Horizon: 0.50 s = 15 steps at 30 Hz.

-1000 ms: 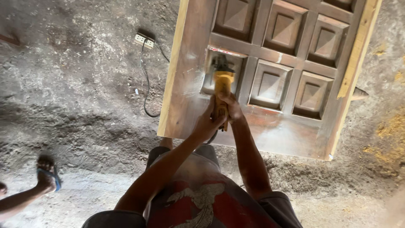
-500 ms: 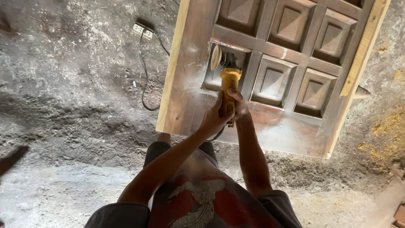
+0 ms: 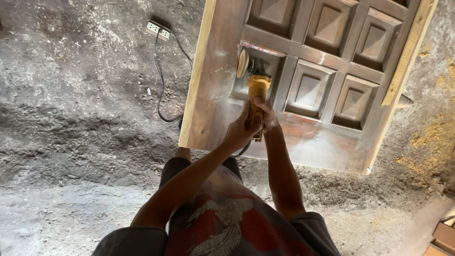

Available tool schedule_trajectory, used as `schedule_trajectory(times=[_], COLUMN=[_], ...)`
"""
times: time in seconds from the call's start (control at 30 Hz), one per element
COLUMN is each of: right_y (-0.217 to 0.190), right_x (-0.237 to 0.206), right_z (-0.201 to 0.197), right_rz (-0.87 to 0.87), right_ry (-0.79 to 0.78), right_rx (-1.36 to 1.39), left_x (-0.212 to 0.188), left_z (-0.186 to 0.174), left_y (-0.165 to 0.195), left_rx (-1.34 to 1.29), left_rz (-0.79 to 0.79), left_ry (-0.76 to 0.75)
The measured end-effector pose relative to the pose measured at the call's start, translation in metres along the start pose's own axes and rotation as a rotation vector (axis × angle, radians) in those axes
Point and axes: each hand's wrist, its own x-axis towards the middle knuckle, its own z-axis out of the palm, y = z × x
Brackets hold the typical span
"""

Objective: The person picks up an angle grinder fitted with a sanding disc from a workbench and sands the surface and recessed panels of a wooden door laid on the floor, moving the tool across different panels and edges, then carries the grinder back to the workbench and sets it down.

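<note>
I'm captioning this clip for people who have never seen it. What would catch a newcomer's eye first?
The yellow grinder, gripped by the left hand and right hand, its disc in a recessed panel of the wooden door lying flat at upper right. A power strip lies on the dusty floor at upper left.

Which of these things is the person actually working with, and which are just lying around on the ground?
In use:
- yellow angle grinder, gripped by left hand and right hand
- its sanding disc
- carved wooden door, lying flat

Lying about:
- white power strip with black cable
- sawdust pile
- wooden pieces at the bottom right corner
</note>
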Motion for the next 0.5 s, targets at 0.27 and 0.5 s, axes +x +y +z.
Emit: schedule_trajectory(times=[0.27, 0.5], right_y=[0.009, 0.012], right_x=[-0.006, -0.027], right_z=[0.032, 0.041], right_rz=[-0.043, -0.106], right_ry=[0.208, 0.187], right_rx=[-0.188, -0.189], left_x=[-0.018, -0.041], left_z=[-0.028, -0.03], left_y=[0.006, 0.02], left_rx=[-0.015, 0.017], left_rz=[0.01, -0.055], left_ry=[-0.02, -0.046])
